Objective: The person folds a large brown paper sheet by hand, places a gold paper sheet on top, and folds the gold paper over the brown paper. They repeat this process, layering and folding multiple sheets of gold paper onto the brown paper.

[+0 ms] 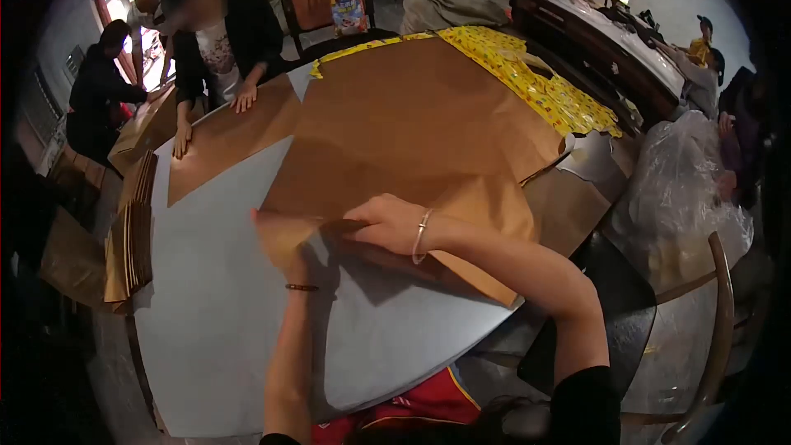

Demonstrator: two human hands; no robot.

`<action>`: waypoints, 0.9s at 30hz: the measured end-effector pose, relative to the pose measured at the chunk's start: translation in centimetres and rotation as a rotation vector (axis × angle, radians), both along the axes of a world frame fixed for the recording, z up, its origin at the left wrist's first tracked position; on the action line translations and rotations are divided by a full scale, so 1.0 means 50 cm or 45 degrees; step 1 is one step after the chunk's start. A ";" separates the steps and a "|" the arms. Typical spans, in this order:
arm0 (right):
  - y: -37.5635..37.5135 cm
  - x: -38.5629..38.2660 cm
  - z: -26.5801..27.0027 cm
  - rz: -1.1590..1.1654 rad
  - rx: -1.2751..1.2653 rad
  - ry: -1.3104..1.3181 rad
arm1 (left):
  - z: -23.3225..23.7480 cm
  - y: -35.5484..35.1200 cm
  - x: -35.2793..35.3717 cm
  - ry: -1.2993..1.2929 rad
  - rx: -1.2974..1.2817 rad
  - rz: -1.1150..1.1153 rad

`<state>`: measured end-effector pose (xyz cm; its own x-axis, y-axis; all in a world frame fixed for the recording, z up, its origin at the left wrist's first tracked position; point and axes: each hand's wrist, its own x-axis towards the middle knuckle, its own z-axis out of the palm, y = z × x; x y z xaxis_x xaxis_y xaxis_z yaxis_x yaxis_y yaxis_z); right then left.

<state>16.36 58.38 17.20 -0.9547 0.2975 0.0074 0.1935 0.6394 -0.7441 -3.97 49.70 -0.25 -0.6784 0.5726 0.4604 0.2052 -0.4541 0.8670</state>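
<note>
A large sheet of brown kraft paper (395, 115) covers much of the grey tabletop (214, 305), its near edge raised toward me. My right hand (387, 222), a bracelet at its wrist, has its fingers curled around that near edge. Motion blurs my left hand (284, 243), which is at the sheet's near left corner; a dark beaded band circles its wrist. The lower right part of the sheet bulges up in a fold under my right forearm.
Across the table, a person (218, 41) has both hands on a smaller brown sheet (239, 140). Folded brown paper (132, 239) is stacked at the left edge. Yellow printed wrapping (527, 74) runs along the far side. A clear plastic bag (688, 189) and chair (717, 313) stand right.
</note>
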 end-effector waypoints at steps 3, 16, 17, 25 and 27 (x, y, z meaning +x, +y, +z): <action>-0.089 -0.136 0.067 0.190 -0.308 0.418 | 0.168 -0.106 0.064 -0.409 0.131 0.263; -0.668 -0.599 0.465 0.645 -1.089 0.812 | 0.089 -0.694 0.156 -0.312 -0.255 -0.199; -0.683 -0.592 0.513 0.721 -1.265 0.831 | 0.085 -0.732 0.163 -0.311 -0.280 -0.223; -0.382 -0.346 0.655 1.063 -1.689 1.036 | 0.143 -0.719 0.229 -0.419 -0.421 -0.509; -0.369 -0.365 0.662 1.147 -1.206 1.277 | 0.153 -0.707 0.151 -0.410 -0.253 -0.291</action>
